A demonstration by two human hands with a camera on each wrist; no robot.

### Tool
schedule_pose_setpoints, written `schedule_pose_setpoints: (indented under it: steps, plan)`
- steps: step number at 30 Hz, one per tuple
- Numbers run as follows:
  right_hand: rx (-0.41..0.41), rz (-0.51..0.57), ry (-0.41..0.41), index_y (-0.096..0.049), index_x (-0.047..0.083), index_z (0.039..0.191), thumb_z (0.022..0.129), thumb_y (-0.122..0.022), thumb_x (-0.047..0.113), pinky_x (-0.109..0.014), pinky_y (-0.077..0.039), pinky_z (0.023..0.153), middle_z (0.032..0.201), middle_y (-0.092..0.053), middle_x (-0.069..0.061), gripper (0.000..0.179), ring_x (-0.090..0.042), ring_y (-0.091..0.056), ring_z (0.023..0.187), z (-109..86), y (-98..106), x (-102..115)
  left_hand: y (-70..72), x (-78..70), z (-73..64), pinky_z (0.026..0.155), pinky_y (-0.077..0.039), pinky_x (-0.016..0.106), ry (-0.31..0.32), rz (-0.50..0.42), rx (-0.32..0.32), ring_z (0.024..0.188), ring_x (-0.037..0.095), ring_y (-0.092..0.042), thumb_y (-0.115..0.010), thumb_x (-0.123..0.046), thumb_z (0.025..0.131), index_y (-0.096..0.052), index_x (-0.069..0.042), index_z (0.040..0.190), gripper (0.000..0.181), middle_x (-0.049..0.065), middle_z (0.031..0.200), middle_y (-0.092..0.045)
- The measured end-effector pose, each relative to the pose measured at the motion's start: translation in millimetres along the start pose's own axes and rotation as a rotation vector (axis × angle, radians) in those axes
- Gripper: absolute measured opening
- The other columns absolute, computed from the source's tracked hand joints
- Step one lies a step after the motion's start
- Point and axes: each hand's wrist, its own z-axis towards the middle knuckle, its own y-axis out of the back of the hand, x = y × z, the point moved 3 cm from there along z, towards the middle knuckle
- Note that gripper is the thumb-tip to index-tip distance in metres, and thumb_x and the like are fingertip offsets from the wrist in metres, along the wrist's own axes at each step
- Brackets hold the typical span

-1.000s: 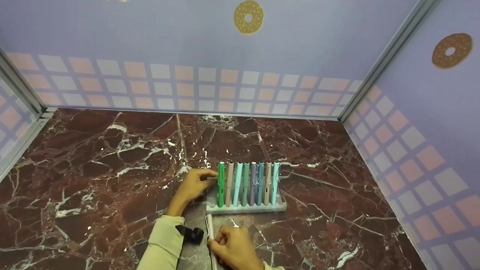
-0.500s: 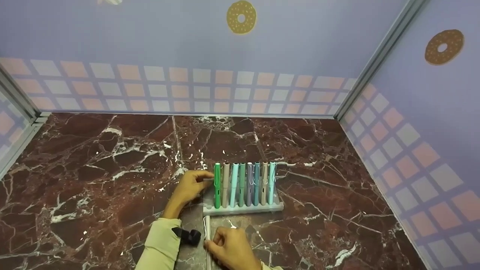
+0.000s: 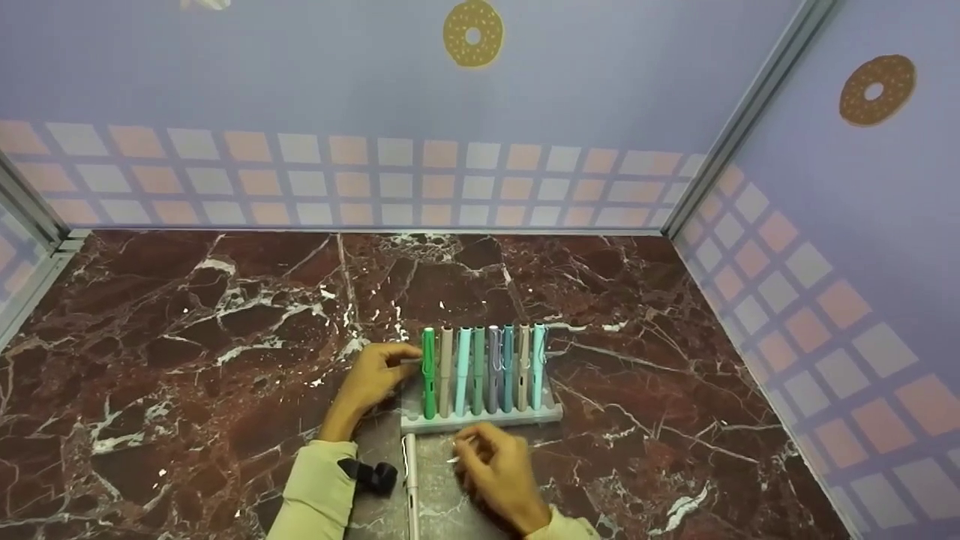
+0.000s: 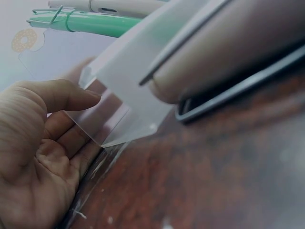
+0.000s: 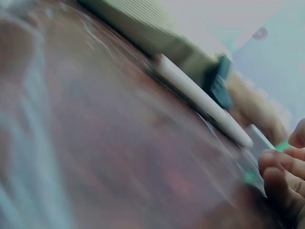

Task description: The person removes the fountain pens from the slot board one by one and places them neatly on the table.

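Left hand (image 3: 373, 377) gripping the clear pen stand (image 3: 480, 424), right hand (image 3: 499, 471) loosely curled near a pale pen (image 3: 412, 487), worktop (image 3: 615, 289) reaching the back wall (image 3: 337, 82), fingers (image 4: 74, 139) behind the stand only in left-wrist view

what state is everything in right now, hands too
Clear stand: upright, loaded with pens
Eight pens: standing in a row in the clear stand
Pale pen: capped, lying down in front of the clear stand
Left hand: pinching the clear stand's left edge
Right hand: loosely curled, holding nothing
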Motion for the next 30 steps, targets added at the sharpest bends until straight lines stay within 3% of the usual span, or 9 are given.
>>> schedule_pose_setpoints:
  steps: [4,9,13,17,24,29,30]
  plan:
    - [-0.15,-0.145,0.145,-0.067,-0.001,0.09,0.085,-0.066,-0.013,-0.018,-0.045,0.038,0.062,-0.067,-0.009,0.013,-0.012,-0.057,0.041,8.4,23.2,-9.3,-0.6,1.4,0.7,0.088,-0.055,0.031,0.006,0.022,-0.002,0.098,0.029,-0.069,-0.068,0.009,0.085,-0.075,0.001,0.103,0.021,0.017,0.107,-0.074]
    - [-0.356,-0.308,0.359,-0.069,0.004,0.09,0.08,-0.07,-0.013,-0.015,-0.048,0.047,0.067,-0.069,-0.003,0.02,-0.006,-0.058,0.05,17.6,57.3,-18.7,-2.2,2.5,1.1,0.081,-0.054,0.024,0.003,0.023,-0.006,0.094,0.029,-0.068,-0.066,0.012,0.085,-0.073,0.006,0.103,0.02,0.021,0.105,-0.074]
    - [-0.506,-0.357,0.435,-0.07,0.004,0.09,0.079,-0.07,-0.011,-0.018,-0.048,0.052,0.071,-0.07,-0.006,0.019,-0.011,-0.058,0.055,25.1,78.9,-23.2,-1.7,-0.5,0.9,0.081,-0.053,0.023,-0.019,0.031,-0.011,0.092,0.029,-0.068,-0.066,0.012,0.085,-0.072,0.009,0.101,0.017,0.023,0.103,-0.073]
    - [-0.584,-0.38,0.382,-0.07,0.004,0.095,0.078,-0.071,-0.008,-0.024,-0.047,0.053,0.076,-0.066,-0.006,0.02,-0.017,-0.057,0.059,31.6,90.0,-27.9,0.3,-1.3,1.9,0.08,-0.053,0.022,-0.01,0.005,-0.01,0.091,0.024,-0.068,-0.068,0.009,0.086,-0.073,0.006,0.101,0.016,0.02,0.103,-0.074]
    - [-0.54,-0.329,0.234,-0.066,-0.002,0.108,0.076,-0.076,-0.011,-0.041,-0.058,0.061,0.092,-0.071,-0.015,0.035,-0.028,-0.067,0.074,36.3,87.9,-32.5,0.5,1.1,2.0,0.079,-0.055,0.023,0.004,-0.035,0.002,0.088,0.02,-0.068,-0.068,0.008,0.086,-0.074,0.004,0.101,0.017,0.019,0.102,-0.074]
    - [-0.485,-0.188,0.031,-0.064,-0.004,0.116,0.083,-0.074,-0.009,-0.031,-0.059,0.066,0.099,-0.071,-0.016,0.036,-0.026,-0.07,0.081,35.8,85.6,-33.8,-0.2,1.3,1.7,0.076,-0.054,0.023,0.002,-0.031,-0.004,0.088,0.025,-0.068,-0.068,0.009,0.086,-0.074,0.004,0.101,0.018,0.019,0.102,-0.075]
    - [-0.475,-0.159,-0.004,-0.064,-0.002,0.117,0.084,-0.074,-0.006,-0.029,-0.058,0.068,0.1,-0.071,-0.015,0.034,-0.025,-0.07,0.083,35.6,86.0,-34.1,-0.2,-4.3,0.6,0.076,-0.054,0.022,0.004,-0.03,-0.005,0.089,0.029,-0.068,-0.067,0.011,0.086,-0.074,0.005,0.101,0.018,0.021,0.102,-0.074]
